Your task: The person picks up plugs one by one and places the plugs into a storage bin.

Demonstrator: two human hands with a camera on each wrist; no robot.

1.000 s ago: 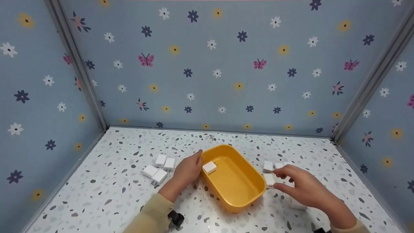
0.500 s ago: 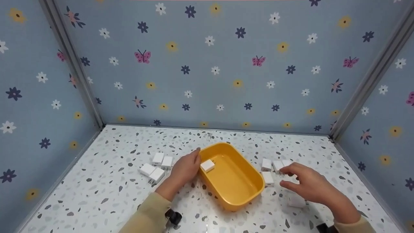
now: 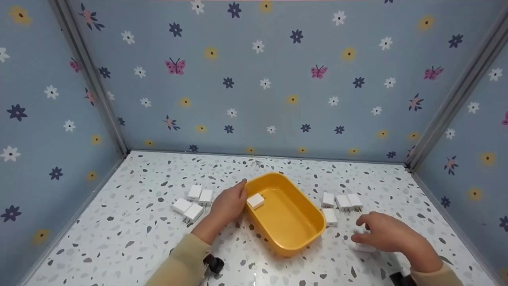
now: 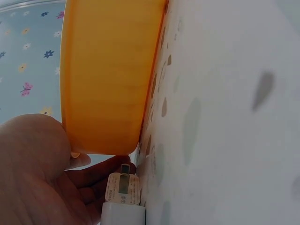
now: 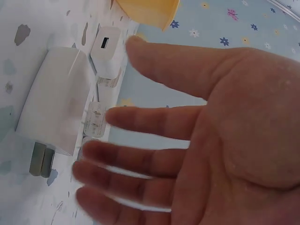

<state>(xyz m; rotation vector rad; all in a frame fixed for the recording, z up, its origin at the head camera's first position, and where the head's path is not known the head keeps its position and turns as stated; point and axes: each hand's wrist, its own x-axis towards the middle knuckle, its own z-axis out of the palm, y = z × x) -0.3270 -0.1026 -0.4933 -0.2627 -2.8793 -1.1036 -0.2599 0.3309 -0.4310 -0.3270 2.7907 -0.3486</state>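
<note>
My left hand [image 3: 227,204] grips the left edge of a yellow plastic bin [image 3: 291,242], with the thumb at the rim. One white charger plug [image 3: 255,201] lies inside the bin near that hand. In the left wrist view, the fingers [image 4: 98,173] reach past the bin's lower corner, close to another charger [image 4: 123,213]. My right hand [image 3: 391,234] hovers over a white charger [image 3: 364,248], which it partly hides. In the right wrist view, its fingers [image 5: 154,123] are spread and hold nothing; a charger with metal prongs [image 5: 56,101] lies beside the fingertips.
Several white chargers [image 3: 193,212] lie left of the left hand. More chargers [image 3: 329,217] sit right of the bin, one right by its wall, others [image 3: 349,201] farther back. Flowered panels [image 3: 262,79] enclose the speckled tabletop [image 3: 131,222] at the back and sides.
My right hand has moved right and towards me, away from the charger beside the bin, to above the nearer charger. The left hand stays on the bin. The head view has shifted slightly.
</note>
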